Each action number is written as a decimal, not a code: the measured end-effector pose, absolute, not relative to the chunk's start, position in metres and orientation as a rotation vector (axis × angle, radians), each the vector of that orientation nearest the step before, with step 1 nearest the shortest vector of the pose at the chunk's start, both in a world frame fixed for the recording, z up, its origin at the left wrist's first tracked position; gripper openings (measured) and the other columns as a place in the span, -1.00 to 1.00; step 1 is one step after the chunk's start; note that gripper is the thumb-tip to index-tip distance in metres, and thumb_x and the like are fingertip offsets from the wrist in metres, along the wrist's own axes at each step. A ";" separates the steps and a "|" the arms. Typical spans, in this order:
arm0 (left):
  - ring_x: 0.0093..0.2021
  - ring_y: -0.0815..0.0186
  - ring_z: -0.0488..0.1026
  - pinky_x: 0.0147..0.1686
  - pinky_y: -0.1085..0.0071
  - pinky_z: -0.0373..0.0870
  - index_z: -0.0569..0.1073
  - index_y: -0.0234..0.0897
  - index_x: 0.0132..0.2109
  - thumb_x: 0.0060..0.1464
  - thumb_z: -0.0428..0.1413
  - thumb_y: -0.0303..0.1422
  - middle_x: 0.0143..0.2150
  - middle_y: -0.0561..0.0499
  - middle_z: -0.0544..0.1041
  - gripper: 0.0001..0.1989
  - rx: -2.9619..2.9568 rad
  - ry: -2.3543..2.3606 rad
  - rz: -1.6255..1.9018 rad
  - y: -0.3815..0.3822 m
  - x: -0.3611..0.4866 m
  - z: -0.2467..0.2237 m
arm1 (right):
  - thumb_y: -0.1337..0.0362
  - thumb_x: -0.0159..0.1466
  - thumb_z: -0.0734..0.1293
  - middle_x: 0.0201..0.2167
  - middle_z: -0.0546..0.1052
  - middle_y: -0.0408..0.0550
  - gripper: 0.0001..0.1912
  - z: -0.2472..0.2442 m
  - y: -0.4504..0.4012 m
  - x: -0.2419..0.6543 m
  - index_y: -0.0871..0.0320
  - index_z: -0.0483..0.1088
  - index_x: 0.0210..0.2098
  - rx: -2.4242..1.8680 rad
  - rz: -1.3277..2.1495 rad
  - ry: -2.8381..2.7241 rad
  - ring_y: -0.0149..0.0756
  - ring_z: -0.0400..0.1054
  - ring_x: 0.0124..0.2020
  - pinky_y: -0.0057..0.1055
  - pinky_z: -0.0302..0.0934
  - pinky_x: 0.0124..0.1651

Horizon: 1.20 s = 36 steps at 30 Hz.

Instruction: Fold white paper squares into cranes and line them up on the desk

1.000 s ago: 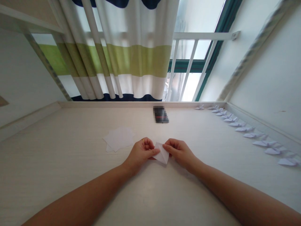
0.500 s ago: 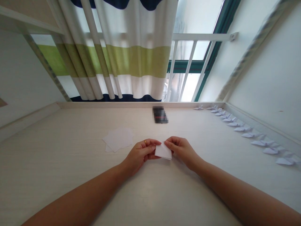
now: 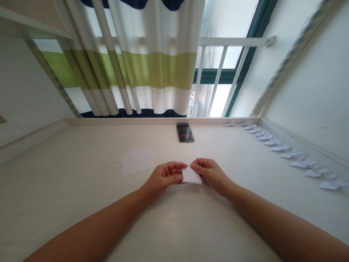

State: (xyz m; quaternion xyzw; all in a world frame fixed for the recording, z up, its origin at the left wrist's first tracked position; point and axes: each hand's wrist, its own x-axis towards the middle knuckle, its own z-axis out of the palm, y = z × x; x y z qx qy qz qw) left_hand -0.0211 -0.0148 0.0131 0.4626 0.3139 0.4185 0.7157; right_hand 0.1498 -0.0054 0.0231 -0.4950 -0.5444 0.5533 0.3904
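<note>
A small folded square of white paper [image 3: 191, 175] is held between my two hands, a little above or on the pale tabletop [image 3: 174, 225]; I cannot tell which. My left hand [image 3: 165, 177], with a gold ring on one finger, grips the paper's left edge. At its upper right edge, my right hand [image 3: 209, 170] pinches the paper between thumb and fingers. The layers of the fold show along the near edge. Loose white paper sheets [image 3: 137, 161] lie overlapping to the left of my left hand.
Several folded white paper cranes [image 3: 290, 155] stand in a row along the right side. A dark pixelated object [image 3: 185, 133] lies near the back edge. Behind the table hang a striped curtain [image 3: 160, 71] and a white railing [image 3: 231, 42] before the window.
The folded paper has shifted slightly to the right and turned a little between my hands. My left fingers have moved slightly; my right hand keeps its pinch.
</note>
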 end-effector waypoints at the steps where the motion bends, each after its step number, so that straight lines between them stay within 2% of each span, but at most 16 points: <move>1: -0.34 0.38 0.45 -0.24 0.41 0.36 0.46 -0.33 -0.22 -0.25 0.22 -0.47 -0.36 -0.02 0.53 -0.68 1.046 0.697 0.913 -0.015 -0.021 0.012 | 0.12 -0.02 0.32 -0.68 0.28 -0.20 -0.73 0.022 -0.005 0.150 0.22 0.31 -0.59 -1.273 1.391 -1.402 -0.51 0.05 -0.62 -0.52 -0.09 -0.58; 4: -0.37 0.36 0.47 -0.29 0.42 0.35 0.46 -0.34 -0.29 -0.29 0.23 -0.49 -0.41 -0.03 0.54 -0.72 1.094 0.713 0.819 -0.016 -0.020 0.009 | 0.15 0.00 0.32 -0.64 0.29 -0.20 -0.77 0.021 -0.004 0.149 0.22 0.34 -0.54 -1.297 1.328 -1.468 -0.51 0.07 -0.61 -0.52 -0.05 -0.58; 6: -0.41 0.36 0.47 -0.32 0.43 0.35 0.45 -0.35 -0.35 -0.29 0.22 -0.48 -0.45 -0.01 0.53 -0.77 1.102 0.751 0.788 -0.016 -0.019 0.008 | 0.17 0.01 0.32 -0.67 0.23 -0.25 -0.79 0.021 -0.004 0.150 0.20 0.36 -0.45 -1.255 1.275 -1.506 -0.52 0.06 -0.63 -0.53 -0.03 -0.58; 9: -0.46 0.41 0.44 -0.37 0.48 0.33 0.44 -0.35 -0.40 -0.29 0.22 -0.49 -0.49 0.04 0.52 -0.81 1.112 0.831 0.912 -0.013 -0.020 0.009 | 0.18 0.06 0.30 -0.66 0.20 -0.29 -0.71 0.024 -0.006 0.150 0.16 0.35 -0.24 -1.107 1.273 -1.530 -0.51 0.14 -0.61 -0.51 0.07 -0.51; 11: -0.48 0.45 0.42 -0.38 0.51 0.32 0.43 -0.34 -0.43 -0.29 0.22 -0.49 -0.51 0.07 0.50 -0.84 1.109 0.871 1.051 -0.011 -0.021 0.010 | 0.19 0.08 0.30 -0.61 0.29 -0.25 -0.67 0.026 -0.009 0.149 0.15 0.33 -0.16 -1.019 1.335 -1.540 -0.46 0.26 -0.53 -0.45 0.16 -0.39; 16: -0.49 0.47 0.39 -0.40 0.52 0.31 0.42 -0.33 -0.44 -0.30 0.23 -0.47 -0.54 0.11 0.47 -0.82 1.098 0.887 1.170 -0.008 -0.023 0.010 | 0.25 0.01 0.36 -0.48 0.46 -0.11 -0.70 0.026 -0.013 0.148 0.16 0.35 -0.24 -0.976 1.360 -1.554 -0.36 0.35 -0.39 -0.37 0.21 -0.29; 20: -0.47 0.45 0.38 -0.40 0.50 0.30 0.40 -0.34 -0.46 -0.31 0.25 -0.42 -0.52 0.09 0.46 -0.80 1.153 0.897 1.127 -0.010 -0.022 0.011 | 0.24 0.03 0.35 -0.54 0.44 -0.15 -0.66 0.027 -0.013 0.149 0.15 0.32 -0.19 -1.026 1.157 -1.630 -0.37 0.35 -0.45 -0.38 0.23 -0.31; 25: -0.49 0.47 0.34 -0.44 0.51 0.28 0.37 -0.34 -0.48 -0.33 0.26 -0.39 -0.54 0.12 0.41 -0.77 1.205 0.909 1.101 -0.012 -0.021 0.013 | 0.22 0.03 0.35 -0.50 0.47 -0.10 -0.74 0.024 -0.011 0.153 0.16 0.36 -0.28 -1.045 0.935 -1.815 -0.36 0.35 -0.45 -0.37 0.25 -0.31; 31: -0.49 0.45 0.34 -0.44 0.49 0.26 0.37 -0.35 -0.49 -0.24 0.21 -0.35 -0.54 0.09 0.42 -0.81 1.246 0.933 1.094 -0.014 -0.019 0.014 | 0.22 0.04 0.34 -0.44 0.48 -0.05 -0.77 0.020 -0.010 0.154 0.17 0.37 -0.30 -1.057 0.882 -1.876 -0.35 0.34 -0.45 -0.38 0.28 -0.36; 36: -0.54 0.50 0.26 -0.49 0.53 0.20 0.31 -0.34 -0.50 -0.20 0.19 -0.33 -0.59 0.14 0.33 -0.79 1.225 0.892 1.142 -0.013 -0.019 0.013 | 0.24 0.06 0.33 -0.43 0.44 -0.05 -0.84 0.022 -0.011 0.153 0.20 0.37 -0.38 -0.978 0.839 -1.914 -0.37 0.31 -0.43 -0.41 0.25 -0.37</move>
